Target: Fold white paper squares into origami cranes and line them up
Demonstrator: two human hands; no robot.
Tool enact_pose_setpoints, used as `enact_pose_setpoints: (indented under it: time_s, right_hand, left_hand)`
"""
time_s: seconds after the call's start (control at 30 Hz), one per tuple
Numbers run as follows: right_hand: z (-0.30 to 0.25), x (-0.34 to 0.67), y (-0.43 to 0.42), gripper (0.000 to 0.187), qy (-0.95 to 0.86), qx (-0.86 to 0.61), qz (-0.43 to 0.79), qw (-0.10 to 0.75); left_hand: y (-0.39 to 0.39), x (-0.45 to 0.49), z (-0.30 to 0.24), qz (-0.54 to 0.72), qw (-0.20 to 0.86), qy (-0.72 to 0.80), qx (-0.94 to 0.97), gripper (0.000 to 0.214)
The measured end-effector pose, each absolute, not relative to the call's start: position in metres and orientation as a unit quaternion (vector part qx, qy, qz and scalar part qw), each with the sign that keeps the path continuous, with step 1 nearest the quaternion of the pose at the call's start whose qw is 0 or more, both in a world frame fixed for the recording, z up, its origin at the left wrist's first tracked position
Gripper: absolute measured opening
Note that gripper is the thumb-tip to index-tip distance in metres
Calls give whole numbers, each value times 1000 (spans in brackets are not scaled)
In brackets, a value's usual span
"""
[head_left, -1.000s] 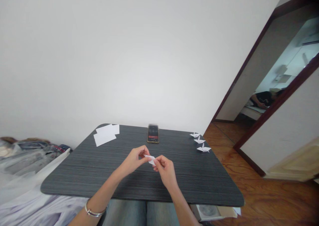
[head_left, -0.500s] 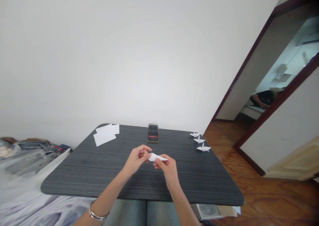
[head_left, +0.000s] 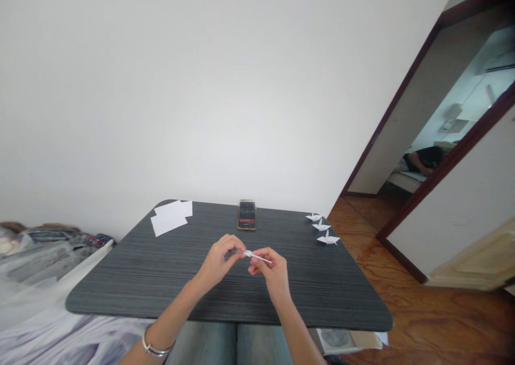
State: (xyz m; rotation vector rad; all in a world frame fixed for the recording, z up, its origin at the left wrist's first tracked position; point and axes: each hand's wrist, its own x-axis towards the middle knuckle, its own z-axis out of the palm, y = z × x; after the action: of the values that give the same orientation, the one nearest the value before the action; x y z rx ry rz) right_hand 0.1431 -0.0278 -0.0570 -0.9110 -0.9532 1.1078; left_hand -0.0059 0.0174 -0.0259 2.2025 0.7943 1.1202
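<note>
A small folded piece of white paper (head_left: 249, 253) is held between my two hands above the near middle of the dark table (head_left: 181, 284). Thumb and fingers of my left hand (head_left: 221, 257) pinch its left end. My right hand (head_left: 272, 271) grips the other end, from which a narrow point sticks out to the right. The paper is seen nearly edge-on, so its folds are hard to make out. Three folded paper cranes (head_left: 328, 238) stand in a row at the table's right edge.
Several white paper sheets (head_left: 169, 221) lie overlapping at the back left. A phone (head_left: 247, 216) leans upright at the back middle, before the wall. Bagged clothes (head_left: 48, 252) lie left of the table, and an open box (head_left: 336, 339) sits below its right front. Another person (head_left: 422, 160) is beyond the doorway.
The folded paper has been turned from showing a broad face to nearly edge-on. My left fingers have shifted on its left end; both hands stay in about the same place.
</note>
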Motion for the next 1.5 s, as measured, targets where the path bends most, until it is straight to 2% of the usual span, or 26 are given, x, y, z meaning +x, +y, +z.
enact_pose_setpoints:
  time_s: [0.13,0.27,0.5,0.67,0.87,1.2,1.5]
  right_hand:
    - [-57,141,-29,17,-404,-373,528,648]
    - [-55,140,-28,12,-413,-353,532,650]
    - [-52,142,-29,2,-437,-362,458,684]
    - [-54,144,-29,9,-495,-376,406,670]
    - [-54,146,-31,9,-528,-391,360,663]
    - [-56,141,-32,6,-476,-397,390,681]
    - [-47,135,-36,11,-517,-412,305,685]
  left_hand:
    - [18,-7,-27,446,247,279,814,9]
    - [19,-7,-26,455,256,271,809,9]
    - [14,-7,-23,461,302,240,799,11]
    - [10,-3,-26,449,344,230,792,11]
    - [5,0,-26,472,340,232,780,8]
    - [2,6,-28,489,311,259,773,10]
    - [-4,16,-30,524,331,312,720,12]
